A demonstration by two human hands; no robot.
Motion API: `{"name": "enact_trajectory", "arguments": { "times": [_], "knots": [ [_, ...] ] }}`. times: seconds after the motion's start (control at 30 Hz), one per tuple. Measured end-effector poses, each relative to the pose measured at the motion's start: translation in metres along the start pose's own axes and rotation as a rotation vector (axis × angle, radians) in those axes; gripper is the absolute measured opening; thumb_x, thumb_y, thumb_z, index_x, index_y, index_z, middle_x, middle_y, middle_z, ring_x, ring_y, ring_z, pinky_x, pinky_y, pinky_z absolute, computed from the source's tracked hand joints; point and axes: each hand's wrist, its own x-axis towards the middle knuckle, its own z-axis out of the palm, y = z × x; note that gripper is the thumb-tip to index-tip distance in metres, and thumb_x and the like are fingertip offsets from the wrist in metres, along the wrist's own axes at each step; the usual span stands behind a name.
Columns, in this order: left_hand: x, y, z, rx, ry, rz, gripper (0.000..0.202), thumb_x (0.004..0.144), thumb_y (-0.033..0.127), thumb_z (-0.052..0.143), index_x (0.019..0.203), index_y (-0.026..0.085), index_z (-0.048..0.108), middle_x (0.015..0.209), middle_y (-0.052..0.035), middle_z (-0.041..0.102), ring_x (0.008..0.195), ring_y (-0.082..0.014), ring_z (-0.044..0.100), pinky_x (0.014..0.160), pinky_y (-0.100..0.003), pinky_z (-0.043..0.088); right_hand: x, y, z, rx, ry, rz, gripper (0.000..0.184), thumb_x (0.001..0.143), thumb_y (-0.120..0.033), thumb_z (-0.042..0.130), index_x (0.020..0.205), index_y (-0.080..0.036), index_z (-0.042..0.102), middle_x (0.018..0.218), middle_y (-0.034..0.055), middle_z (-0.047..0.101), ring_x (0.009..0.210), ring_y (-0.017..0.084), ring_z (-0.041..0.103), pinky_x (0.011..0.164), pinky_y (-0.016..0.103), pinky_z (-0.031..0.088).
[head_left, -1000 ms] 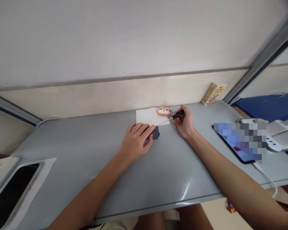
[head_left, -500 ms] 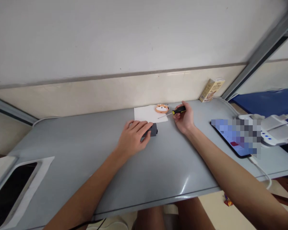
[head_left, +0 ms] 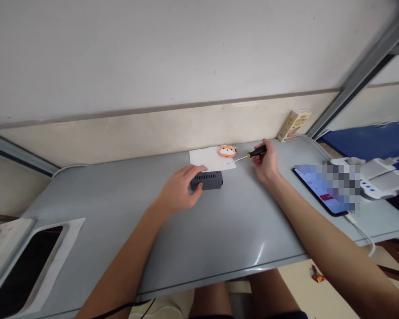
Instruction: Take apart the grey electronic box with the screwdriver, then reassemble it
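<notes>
A small dark grey box (head_left: pixel 208 180) with a row of vent slots lies on the grey table (head_left: pixel 219 230). My left hand (head_left: pixel 177 190) grips its left end, fingers curled round it. My right hand (head_left: pixel 266 163) holds a screwdriver (head_left: pixel 249 156) by its black and yellow handle, the thin metal tip reaching left over a white sheet of paper (head_left: pixel 209 158). An orange animal-face object (head_left: pixel 227 151) sits on that sheet, just beyond the tip.
A small yellow carton (head_left: pixel 293 125) leans against the wall at the back right. A phone (head_left: pixel 326 188) with a cable lies to the right, beside white devices (head_left: pixel 375 177). A white tray with a dark inside (head_left: pixel 16 261) sits at the left front.
My left hand has drawn back to the box's left end, uncovering its slotted side. My right hand with the screwdriver shifted slightly right.
</notes>
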Motion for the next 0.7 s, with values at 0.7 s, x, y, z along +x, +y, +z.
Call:
{"name": "enact_trajectory", "arguments": {
  "times": [0.7],
  "knots": [
    [0.002,-0.024,0.045,-0.299,0.031,-0.402,0.029,0.1,0.046,0.057,0.107,0.027,0.077,0.109,-0.0025,0.077,0.1,-0.0219,0.07,0.088,-0.035,0.056,-0.083,-0.012,0.007,-0.587,-0.563,-1.021,0.043,0.094,-0.025,0.053,0.051,-0.02,0.052,0.047,-0.0019,0.046,0.043,0.009,0.038,0.047,0.03,0.027]
  ]
}}
